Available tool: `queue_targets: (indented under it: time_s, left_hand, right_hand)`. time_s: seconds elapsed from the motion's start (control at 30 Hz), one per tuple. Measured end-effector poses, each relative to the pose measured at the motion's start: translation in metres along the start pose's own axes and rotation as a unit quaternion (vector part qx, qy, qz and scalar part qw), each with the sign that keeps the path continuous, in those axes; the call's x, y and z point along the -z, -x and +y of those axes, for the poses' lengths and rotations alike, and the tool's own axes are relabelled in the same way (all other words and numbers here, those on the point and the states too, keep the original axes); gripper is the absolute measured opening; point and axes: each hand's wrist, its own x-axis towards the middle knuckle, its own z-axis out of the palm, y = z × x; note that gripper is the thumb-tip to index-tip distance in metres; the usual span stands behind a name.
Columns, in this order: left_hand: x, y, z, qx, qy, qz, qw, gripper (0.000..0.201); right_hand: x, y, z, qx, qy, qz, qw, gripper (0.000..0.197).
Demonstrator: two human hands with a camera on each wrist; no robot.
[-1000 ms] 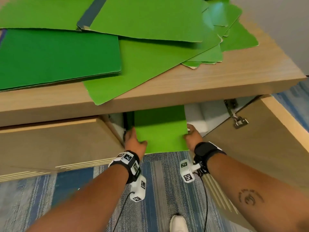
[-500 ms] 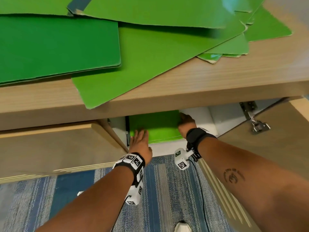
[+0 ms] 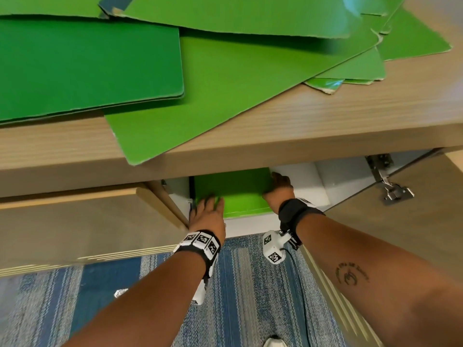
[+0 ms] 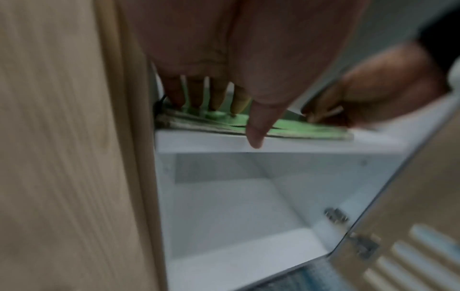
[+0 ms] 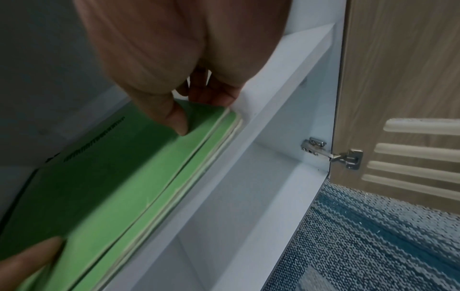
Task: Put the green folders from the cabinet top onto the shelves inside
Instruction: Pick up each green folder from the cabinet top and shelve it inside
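Several green folders [image 3: 225,83] lie fanned over the wooden cabinet top [image 3: 325,126], one corner hanging past its front edge. Inside, a small stack of green folders [image 3: 240,194] lies flat on the white shelf [image 4: 298,146]. My left hand [image 3: 208,211] presses straight fingers [image 4: 214,98] down on the stack's near left part. My right hand [image 3: 279,186] holds the stack's right edge, thumb [image 5: 174,118] on top and fingers [image 5: 211,92] curled round the far corner. The stack's [image 5: 112,177] back part is hidden under the cabinet top.
The right cabinet door [image 3: 413,221] stands open on a metal hinge [image 3: 390,189]. The left door [image 3: 75,221] is beside my left hand. A white lower compartment [image 4: 236,206] sits under the shelf. Blue striped carpet [image 3: 250,284] covers the floor below.
Both hands have pushed the green folder from the cabinet's opening deep onto the shelf. The left hand went from gripping its edge to lying flat on top.
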Motion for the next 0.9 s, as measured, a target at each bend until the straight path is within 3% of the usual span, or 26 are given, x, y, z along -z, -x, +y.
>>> queue_targets:
  time_s: [0.2,0.3,0.43,0.5,0.67,0.77,0.9]
  left_hand:
    - [-0.004,-0.009,-0.004,-0.003,-0.045,0.027,0.999,0.073]
    - [-0.006,-0.008,-0.005,0.001,-0.052,0.021,0.998,0.073]
    - [0.005,-0.005,-0.002,0.003,-0.034,0.012,0.999,0.068]
    - [0.015,0.005,0.002,-0.003,-0.021,0.019,1.000,0.069]
    - [0.056,0.047,0.019,-0.037,0.022,0.055,0.998,0.073]
    - [0.093,0.082,0.031,-0.056,0.048,0.074,0.995,0.076]
    - [0.145,0.133,0.041,-0.084,0.072,0.073,0.991,0.076]
  right_hand:
    - [0.007,-0.008,0.003,0.020,0.054,-0.071,0.996,0.041]
    - [0.006,-0.007,0.005,0.026,0.062,-0.066,0.996,0.041]
    - [0.013,0.004,-0.001,0.009,0.067,-0.063,0.996,0.056]
    - [0.020,0.021,-0.010,0.018,0.052,-0.049,0.997,0.067]
    - [0.057,0.080,-0.046,0.102,-0.026,-0.009,0.994,0.060]
    - [0.098,0.118,-0.068,0.128,-0.052,-0.033,0.990,0.053]
    - [0.160,0.171,-0.095,0.098,-0.063,-0.100,0.988,0.053]
